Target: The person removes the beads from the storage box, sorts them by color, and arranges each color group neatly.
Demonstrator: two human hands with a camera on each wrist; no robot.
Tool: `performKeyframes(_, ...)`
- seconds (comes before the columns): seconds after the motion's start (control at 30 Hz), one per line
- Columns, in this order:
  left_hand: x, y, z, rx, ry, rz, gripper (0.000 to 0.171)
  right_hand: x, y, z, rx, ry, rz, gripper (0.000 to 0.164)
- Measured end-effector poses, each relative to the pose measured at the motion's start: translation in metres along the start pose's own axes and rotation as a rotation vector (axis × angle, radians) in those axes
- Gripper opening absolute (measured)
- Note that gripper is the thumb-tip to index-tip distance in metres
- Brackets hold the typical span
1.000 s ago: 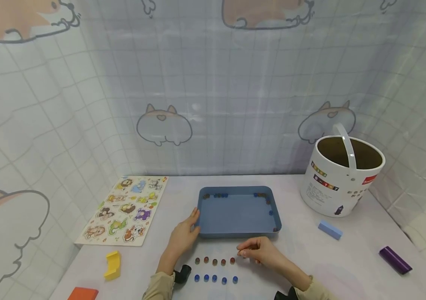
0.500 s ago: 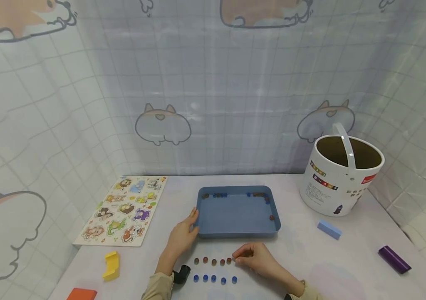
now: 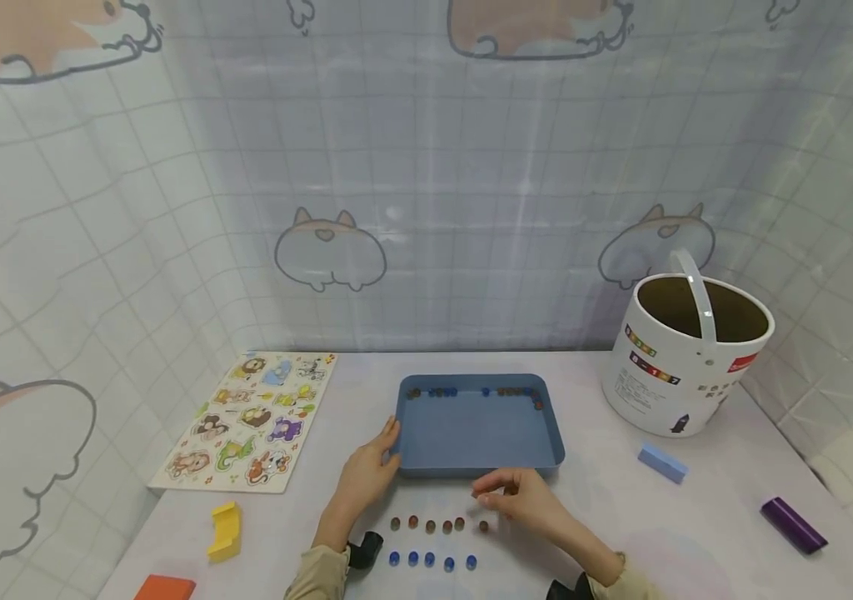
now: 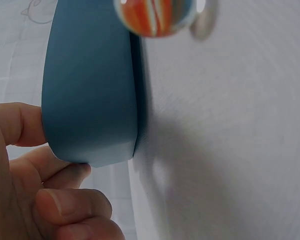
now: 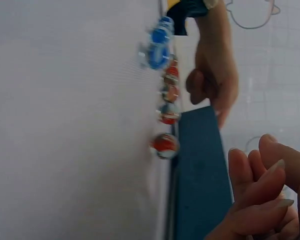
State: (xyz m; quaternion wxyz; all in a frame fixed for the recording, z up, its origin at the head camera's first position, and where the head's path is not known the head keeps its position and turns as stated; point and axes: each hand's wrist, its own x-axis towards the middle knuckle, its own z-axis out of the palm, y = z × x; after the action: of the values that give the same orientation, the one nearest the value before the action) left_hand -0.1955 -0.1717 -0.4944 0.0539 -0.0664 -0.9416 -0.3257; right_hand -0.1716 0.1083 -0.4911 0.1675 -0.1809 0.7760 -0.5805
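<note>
My left hand (image 3: 368, 473) grips the near left corner of a shallow blue tray (image 3: 471, 472); in the left wrist view its fingers meet the rim and outer end. Small glass marbles (image 3: 517, 391) lie along the tray's back wall and back right corner. Before the tray, red-streaked marbles (image 3: 430, 527) form a row, with one marble (image 3: 483, 526) spaced apart at its right end. A row of blue marbles (image 3: 430, 559) lies nearer me. Just above that end marble hovers my right hand (image 3: 527, 502), fingers loosely bent; the right wrist view shows nothing between them.
An animal puzzle board (image 3: 246, 423) lies at the left, with a yellow block (image 3: 226, 532) and an orange block (image 3: 165, 587) nearer me. At the right stand a white bucket (image 3: 685, 358), a light blue block (image 3: 662, 463) and a purple block (image 3: 794, 526).
My right hand has released a marble at the right end of the red row and drawn slightly back. Inside the tray, loose marbles have rolled toward the back wall. My left hand stays put.
</note>
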Motion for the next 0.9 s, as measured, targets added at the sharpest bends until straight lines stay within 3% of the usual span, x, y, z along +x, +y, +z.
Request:
performKeyframes(0.2, -0.001, -0.001, -0.001, 0.002, -0.002, 0.001, 0.055, 0.011, -0.03, -0.012, -0.031, 0.007, -0.084, 0.032)
performKeyframes(0.37, 0.0, -0.001, 0.0, 0.006, 0.0, 0.007, 0.055, 0.036, -0.049, -0.032, -0.097, 0.038, -0.159, 0.031)
performKeyframes(0.63, 0.0, 0.0, 0.0, 0.009, 0.01, 0.027, 0.054, 0.091, -0.07, -0.058, -0.074, 0.134, -0.105, 0.031)
performKeyframes(0.9, -0.001, 0.0, 0.001, -0.01, 0.007, 0.015, 0.055, 0.144, -0.066, -0.043, -0.073, 0.087, -0.013, 0.033)
